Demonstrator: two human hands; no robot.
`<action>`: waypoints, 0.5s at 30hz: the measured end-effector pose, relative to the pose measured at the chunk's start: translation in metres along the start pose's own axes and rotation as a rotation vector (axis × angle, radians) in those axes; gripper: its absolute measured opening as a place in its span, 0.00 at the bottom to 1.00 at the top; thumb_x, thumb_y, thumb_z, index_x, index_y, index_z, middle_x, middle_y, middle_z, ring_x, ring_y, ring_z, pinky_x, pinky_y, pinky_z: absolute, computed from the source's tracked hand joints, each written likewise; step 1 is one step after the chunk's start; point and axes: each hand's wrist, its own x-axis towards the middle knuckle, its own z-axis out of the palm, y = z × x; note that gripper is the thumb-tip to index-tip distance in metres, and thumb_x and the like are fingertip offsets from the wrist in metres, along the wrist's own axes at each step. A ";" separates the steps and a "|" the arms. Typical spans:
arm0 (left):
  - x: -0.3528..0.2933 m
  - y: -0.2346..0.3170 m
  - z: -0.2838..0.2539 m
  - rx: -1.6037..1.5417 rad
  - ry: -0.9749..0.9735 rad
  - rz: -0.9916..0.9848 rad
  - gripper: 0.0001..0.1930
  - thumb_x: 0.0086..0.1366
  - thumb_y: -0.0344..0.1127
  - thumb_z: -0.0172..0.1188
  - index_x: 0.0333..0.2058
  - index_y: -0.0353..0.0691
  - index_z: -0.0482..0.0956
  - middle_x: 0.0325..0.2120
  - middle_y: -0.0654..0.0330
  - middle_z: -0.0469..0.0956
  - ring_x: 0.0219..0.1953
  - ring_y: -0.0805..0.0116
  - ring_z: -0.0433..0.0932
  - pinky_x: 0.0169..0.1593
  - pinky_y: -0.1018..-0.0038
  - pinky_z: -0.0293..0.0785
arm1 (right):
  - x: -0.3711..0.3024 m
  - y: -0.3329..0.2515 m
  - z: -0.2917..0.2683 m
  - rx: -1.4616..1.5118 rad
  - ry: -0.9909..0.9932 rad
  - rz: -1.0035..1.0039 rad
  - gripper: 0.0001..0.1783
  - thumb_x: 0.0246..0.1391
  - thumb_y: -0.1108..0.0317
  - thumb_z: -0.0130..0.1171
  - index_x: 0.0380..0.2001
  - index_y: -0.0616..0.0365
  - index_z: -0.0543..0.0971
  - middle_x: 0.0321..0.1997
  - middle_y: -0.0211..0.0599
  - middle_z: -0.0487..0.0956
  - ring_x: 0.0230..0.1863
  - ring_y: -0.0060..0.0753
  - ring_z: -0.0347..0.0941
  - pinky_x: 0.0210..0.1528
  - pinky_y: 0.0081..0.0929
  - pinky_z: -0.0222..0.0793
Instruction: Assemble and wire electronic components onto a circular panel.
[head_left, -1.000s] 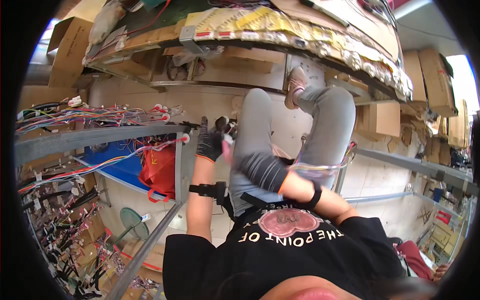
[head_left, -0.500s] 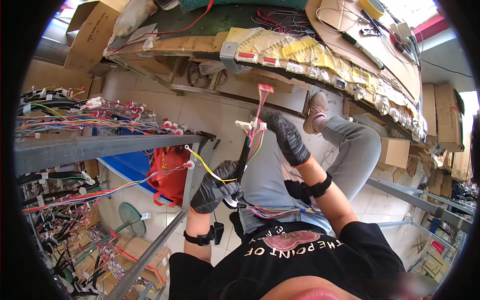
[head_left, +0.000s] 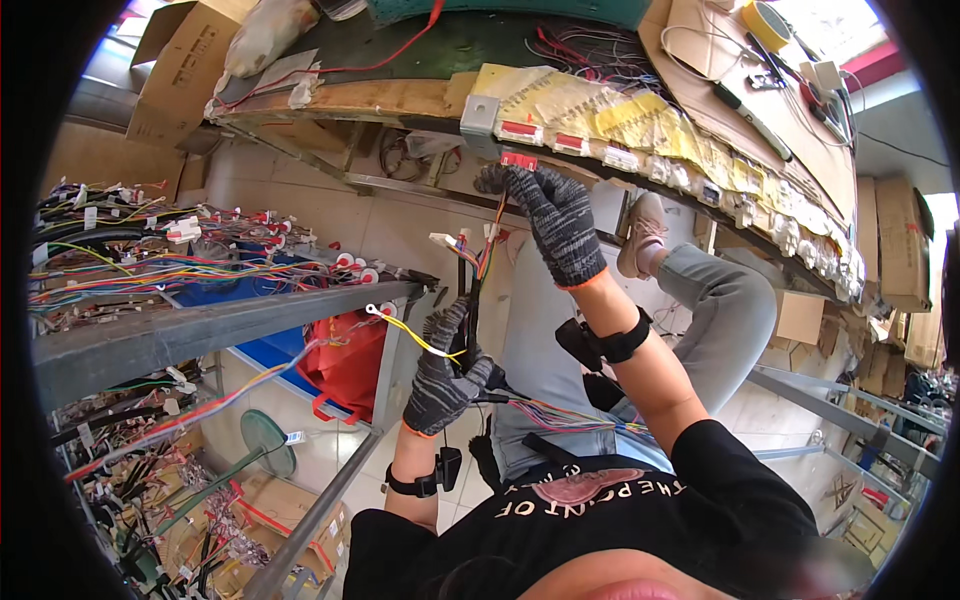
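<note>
Grey-knit right hand [head_left: 560, 225] (head view): fingers bent and closed up, pinching the red connector [head_left: 519, 160] near the tips; its exact grip on the back side is hidden, so can't tell.
Red connector: up by the bench edge [head_left: 400, 101], just below the row of red-and-white connectors [head_left: 571, 143]; touching or not, no idea from here.
Left hand [head_left: 443, 388]: partly closed, fingers curled round the black-sleeved wire harness [head_left: 472, 305], roughly over the lap.
Harness: stands up between the hands, with a white connector [head_left: 443, 240] branching off near the top and coloured wires [head_left: 575, 413] trailing across the jeans.
Yellow lead [head_left: 412, 338]: loops out past the left thumb side, ring terminal [head_left: 373, 310] near the grey rail [head_left: 220, 325].
Tip for the hold: imo keep the pinch on the connector body, not its wires, and leave slack below.
Watch out: that ring terminal could snag on the rail, so I'd tuck it in.
</note>
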 end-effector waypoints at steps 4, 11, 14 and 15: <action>0.008 -0.004 -0.005 0.195 0.121 0.191 0.35 0.49 0.16 0.56 0.57 0.41 0.59 0.41 0.63 0.68 0.29 0.79 0.67 0.34 0.81 0.69 | 0.012 0.004 0.006 -0.117 0.055 -0.011 0.13 0.57 0.68 0.50 0.38 0.66 0.78 0.30 0.33 0.80 0.30 0.16 0.68 0.37 0.21 0.66; 0.007 -0.042 -0.008 0.200 0.169 0.161 0.25 0.50 0.23 0.59 0.49 0.37 0.66 0.37 0.55 0.73 0.33 0.70 0.74 0.37 0.75 0.72 | 0.014 0.015 0.008 0.003 0.092 0.033 0.13 0.57 0.68 0.50 0.37 0.67 0.78 0.29 0.33 0.80 0.30 0.15 0.68 0.36 0.19 0.66; 0.014 -0.028 -0.004 0.032 0.044 0.004 0.21 0.50 0.23 0.59 0.46 0.36 0.68 0.34 0.57 0.75 0.33 0.71 0.75 0.38 0.75 0.73 | 0.012 0.017 0.009 -0.038 0.122 0.031 0.12 0.56 0.68 0.51 0.36 0.66 0.78 0.28 0.32 0.79 0.29 0.15 0.68 0.35 0.19 0.66; 0.016 -0.031 -0.002 0.026 0.037 0.024 0.20 0.51 0.23 0.58 0.44 0.35 0.69 0.33 0.60 0.76 0.32 0.73 0.75 0.38 0.76 0.73 | 0.013 0.015 0.011 -0.064 0.139 0.020 0.12 0.56 0.68 0.51 0.35 0.66 0.78 0.27 0.32 0.79 0.29 0.15 0.68 0.34 0.19 0.66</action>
